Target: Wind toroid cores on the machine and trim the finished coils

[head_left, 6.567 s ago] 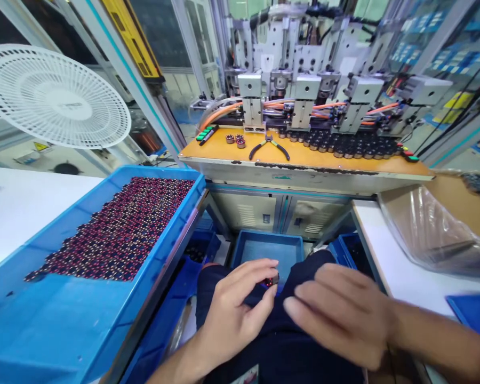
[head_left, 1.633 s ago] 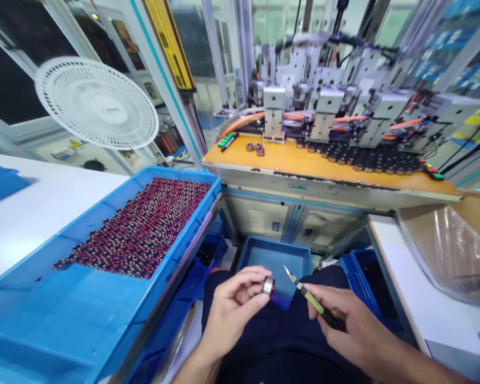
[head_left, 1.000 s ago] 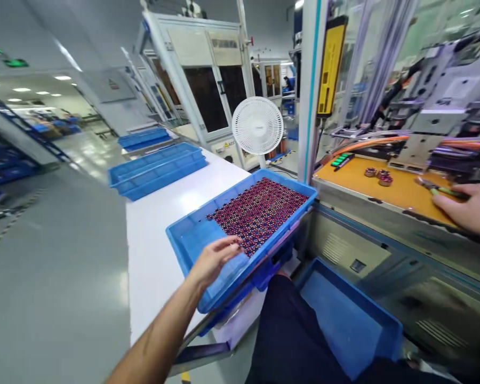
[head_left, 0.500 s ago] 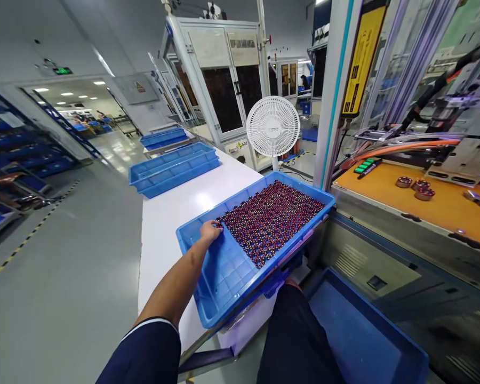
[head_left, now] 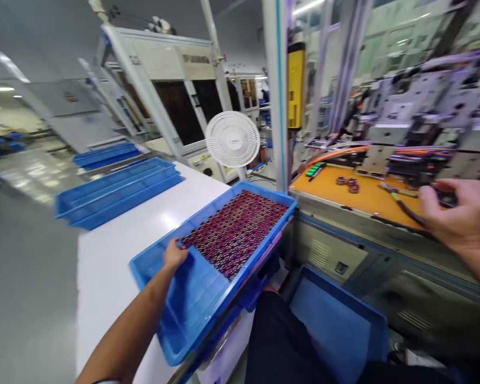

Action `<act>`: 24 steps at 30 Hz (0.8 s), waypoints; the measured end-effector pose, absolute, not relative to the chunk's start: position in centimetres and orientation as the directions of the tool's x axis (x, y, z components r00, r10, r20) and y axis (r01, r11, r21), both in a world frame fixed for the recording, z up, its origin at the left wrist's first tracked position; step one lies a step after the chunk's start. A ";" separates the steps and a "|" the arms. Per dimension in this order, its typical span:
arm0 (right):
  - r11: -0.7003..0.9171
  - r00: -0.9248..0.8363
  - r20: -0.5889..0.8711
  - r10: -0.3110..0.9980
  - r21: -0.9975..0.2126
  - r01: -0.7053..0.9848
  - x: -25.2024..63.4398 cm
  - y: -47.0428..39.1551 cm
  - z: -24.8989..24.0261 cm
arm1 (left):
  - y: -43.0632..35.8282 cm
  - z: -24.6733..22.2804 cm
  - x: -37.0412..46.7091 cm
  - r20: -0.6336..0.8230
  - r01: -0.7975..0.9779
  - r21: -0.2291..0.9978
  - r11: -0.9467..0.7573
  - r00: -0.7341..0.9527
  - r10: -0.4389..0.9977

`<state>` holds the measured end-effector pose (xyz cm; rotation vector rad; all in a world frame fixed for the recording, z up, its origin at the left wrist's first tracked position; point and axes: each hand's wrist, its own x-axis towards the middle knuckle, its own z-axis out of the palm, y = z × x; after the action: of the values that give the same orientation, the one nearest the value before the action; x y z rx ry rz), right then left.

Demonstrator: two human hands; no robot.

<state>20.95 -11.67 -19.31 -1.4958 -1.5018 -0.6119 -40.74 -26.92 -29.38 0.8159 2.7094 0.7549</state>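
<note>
My left hand (head_left: 175, 254) reaches into a blue tray (head_left: 202, 320), its fingers closed at the near left corner of the packed small red and dark parts (head_left: 240, 229). What its fingertips grip is too small to make out. At the right, my right hand (head_left: 460, 213) is raised over the front edge of the orange work surface (head_left: 324, 186), fingers curled around a dark object that I cannot make out. Several round parts (head_left: 352, 185) stand on the orange surface beside a cable.
Stacked blue trays (head_left: 120, 192) stand on the white table (head_left: 104, 266) at the left. A white fan (head_left: 232, 140) is behind the filled tray. Machine fixtures (head_left: 396, 117) rise behind the orange surface. Another blue bin (head_left: 332, 320) lies low at the right.
The view has turned to the right. My right hand has come into view at the right, over the orange surface. My left hand stays at the same corner of the parts.
</note>
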 end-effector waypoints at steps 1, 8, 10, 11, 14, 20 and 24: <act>0.140 0.117 0.826 0.551 -0.230 0.963 20.3 -12.5 -18.7 | -26.8 -28.5 -39.9 -0.032 0.480 0.523 0.704 -0.815 0.579; 0.129 -0.037 0.637 0.770 -0.098 0.987 18.5 -13.6 -18.4 | -20.8 -20.8 -26.2 0.315 0.814 0.559 0.159 -0.386 0.867; 0.114 -0.046 0.552 0.832 -0.090 0.989 18.5 -13.6 -18.4 | -18.3 -19.0 -19.6 0.387 0.830 0.554 -0.066 -0.186 0.903; 0.104 -0.044 0.515 0.856 -0.090 0.990 18.4 -13.7 -18.3 | -17.1 -18.4 -16.3 0.408 0.821 0.551 -0.149 -0.110 0.906; 0.075 -0.025 0.430 0.903 -0.100 0.992 18.3 -14.0 -17.8 | -13.8 -17.6 -7.3 0.420 0.774 0.576 -0.265 -0.002 0.907; 0.037 0.002 0.358 0.934 -0.101 0.994 18.1 -14.5 -16.7 | -10.7 -16.9 1.6 0.334 0.665 0.731 -0.154 -0.153 0.930; 0.030 0.010 0.332 0.943 -0.116 0.993 18.1 -14.8 -16.6 | -11.1 -16.4 1.6 0.284 0.515 0.845 -0.146 -0.200 0.938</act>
<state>18.08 -14.78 -16.64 -1.9757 -1.9968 -0.2187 1.56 -11.10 -16.42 1.6323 1.6948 1.3035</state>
